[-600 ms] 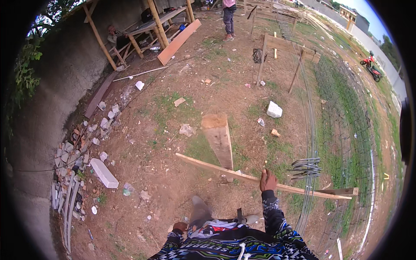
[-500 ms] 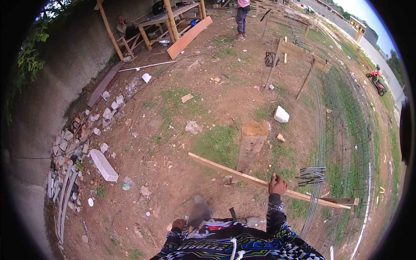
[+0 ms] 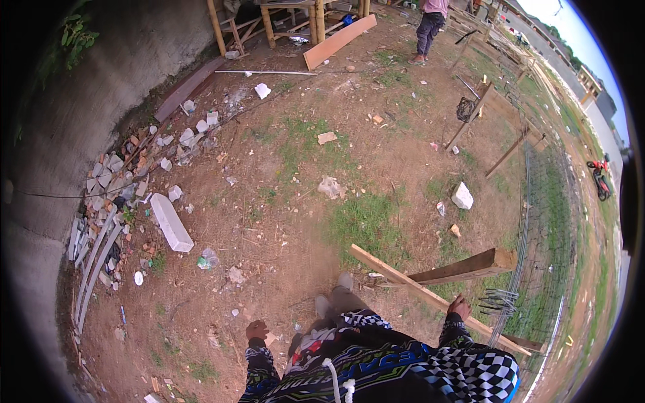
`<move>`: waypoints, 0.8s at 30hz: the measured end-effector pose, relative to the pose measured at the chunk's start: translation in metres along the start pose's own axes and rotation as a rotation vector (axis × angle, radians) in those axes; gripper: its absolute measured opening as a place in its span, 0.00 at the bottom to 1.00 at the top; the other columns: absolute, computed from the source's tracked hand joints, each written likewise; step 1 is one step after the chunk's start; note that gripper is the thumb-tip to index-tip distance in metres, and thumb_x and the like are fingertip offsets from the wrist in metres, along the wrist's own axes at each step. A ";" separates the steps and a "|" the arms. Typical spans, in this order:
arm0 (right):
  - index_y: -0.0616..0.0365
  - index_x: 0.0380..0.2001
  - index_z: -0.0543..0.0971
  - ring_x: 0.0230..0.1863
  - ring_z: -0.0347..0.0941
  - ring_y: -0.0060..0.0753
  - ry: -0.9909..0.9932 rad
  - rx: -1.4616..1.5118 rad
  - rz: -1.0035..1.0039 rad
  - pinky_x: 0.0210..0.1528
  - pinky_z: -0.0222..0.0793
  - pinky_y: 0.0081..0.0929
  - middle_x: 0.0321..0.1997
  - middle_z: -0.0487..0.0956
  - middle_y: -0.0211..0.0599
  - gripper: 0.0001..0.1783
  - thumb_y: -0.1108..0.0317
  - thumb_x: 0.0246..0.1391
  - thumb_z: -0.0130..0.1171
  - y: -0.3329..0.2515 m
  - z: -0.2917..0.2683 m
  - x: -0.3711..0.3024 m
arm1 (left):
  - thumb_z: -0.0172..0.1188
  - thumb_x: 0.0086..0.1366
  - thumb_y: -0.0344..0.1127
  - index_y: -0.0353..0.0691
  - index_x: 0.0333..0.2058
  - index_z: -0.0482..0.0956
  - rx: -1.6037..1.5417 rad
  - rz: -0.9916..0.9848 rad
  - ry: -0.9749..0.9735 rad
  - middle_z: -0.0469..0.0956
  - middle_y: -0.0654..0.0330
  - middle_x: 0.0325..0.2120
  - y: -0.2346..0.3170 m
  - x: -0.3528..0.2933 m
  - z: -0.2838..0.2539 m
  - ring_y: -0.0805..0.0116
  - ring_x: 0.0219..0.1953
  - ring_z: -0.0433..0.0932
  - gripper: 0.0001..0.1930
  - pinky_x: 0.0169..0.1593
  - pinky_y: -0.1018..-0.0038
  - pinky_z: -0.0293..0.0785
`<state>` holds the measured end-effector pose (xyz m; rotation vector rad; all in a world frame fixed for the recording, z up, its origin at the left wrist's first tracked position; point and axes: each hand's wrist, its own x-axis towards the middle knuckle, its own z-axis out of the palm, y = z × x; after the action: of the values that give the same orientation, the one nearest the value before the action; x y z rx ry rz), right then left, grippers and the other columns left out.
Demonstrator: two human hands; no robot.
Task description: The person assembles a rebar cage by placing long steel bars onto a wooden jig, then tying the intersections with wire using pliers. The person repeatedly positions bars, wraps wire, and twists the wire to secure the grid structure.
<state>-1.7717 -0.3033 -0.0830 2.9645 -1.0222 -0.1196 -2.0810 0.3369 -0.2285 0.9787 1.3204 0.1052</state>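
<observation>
My right hand (image 3: pixel 459 307) is closed around a long, thin wooden batten (image 3: pixel 403 279), which slants from the middle down to the lower right. Behind the batten a thick, weathered wooden beam (image 3: pixel 463 267) sticks out to the right, its sawn end raised. Whether beam and batten are joined I cannot tell. Past my hand, a shorter piece of wood (image 3: pixel 523 342) shows near the batten's right end. My left hand (image 3: pixel 256 330) hangs at my side over bare soil, its fingers loosely bent, with nothing visible in it.
Rebar bundles and a tied steel mesh (image 3: pixel 554 235) lie along the right. A white block (image 3: pixel 462 196) sits ahead. To the left are a long pale block (image 3: pixel 171 223) and rubble along a wall (image 3: pixel 134 60). A person (image 3: pixel 430 30) stands far ahead near an orange-brown board (image 3: pixel 341 41).
The thick beam has swung from pointing ahead to pointing right, and the batten slants more steeply. My view has shifted. My left hand now sits farther out from my body.
</observation>
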 end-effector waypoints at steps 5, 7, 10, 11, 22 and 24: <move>0.54 0.51 0.78 0.58 0.66 0.48 0.037 -0.087 0.031 0.66 0.51 0.43 0.52 0.77 0.46 0.27 0.50 0.65 0.35 -0.010 0.001 -0.003 | 0.62 0.58 0.32 0.39 0.46 0.77 0.093 0.004 -0.244 0.81 0.53 0.31 0.070 0.030 0.052 0.60 0.26 0.81 0.16 0.21 0.68 0.73; 0.55 0.55 0.74 0.61 0.63 0.50 0.024 -0.114 0.098 0.67 0.49 0.43 0.57 0.74 0.46 0.27 0.51 0.65 0.36 -0.004 0.001 -0.001 | 0.62 0.58 0.32 0.37 0.45 0.79 0.320 0.181 -0.135 0.81 0.53 0.30 0.118 0.019 0.127 0.64 0.24 0.81 0.15 0.21 0.73 0.73; 0.56 0.56 0.73 0.62 0.62 0.52 0.073 -0.131 0.131 0.67 0.50 0.44 0.60 0.71 0.47 0.28 0.50 0.65 0.37 -0.002 0.002 -0.013 | 0.62 0.61 0.36 0.35 0.50 0.76 0.501 0.310 -0.285 0.81 0.50 0.35 0.174 0.050 0.187 0.64 0.30 0.83 0.19 0.26 0.75 0.76; 0.54 0.58 0.72 0.60 0.64 0.50 0.083 -0.171 0.115 0.66 0.53 0.43 0.60 0.71 0.45 0.28 0.49 0.64 0.38 -0.007 -0.004 -0.020 | 0.62 0.61 0.36 0.34 0.50 0.76 0.508 0.351 -0.340 0.81 0.49 0.35 0.185 0.065 0.199 0.63 0.31 0.83 0.20 0.28 0.75 0.76; 0.55 0.58 0.71 0.61 0.64 0.52 0.133 0.115 0.898 0.63 0.58 0.46 0.61 0.70 0.48 0.29 0.47 0.63 0.41 -0.065 0.080 -0.082 | 0.67 0.51 0.46 0.45 0.41 0.82 1.498 0.410 -0.606 0.82 0.59 0.36 0.309 0.267 0.221 0.62 0.37 0.82 0.19 0.40 0.68 0.78; 0.55 0.58 0.71 0.61 0.64 0.53 0.217 0.233 1.084 0.62 0.59 0.46 0.61 0.70 0.48 0.30 0.47 0.63 0.41 -0.060 0.108 -0.111 | 0.67 0.50 0.49 0.46 0.38 0.81 1.978 0.694 -0.881 0.81 0.62 0.37 0.340 0.291 0.247 0.61 0.42 0.80 0.19 0.42 0.66 0.77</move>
<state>-1.8295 -0.1851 -0.1849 2.0602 -2.4806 0.3307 -1.6328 0.5812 -0.2470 2.6046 -0.2187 -1.1861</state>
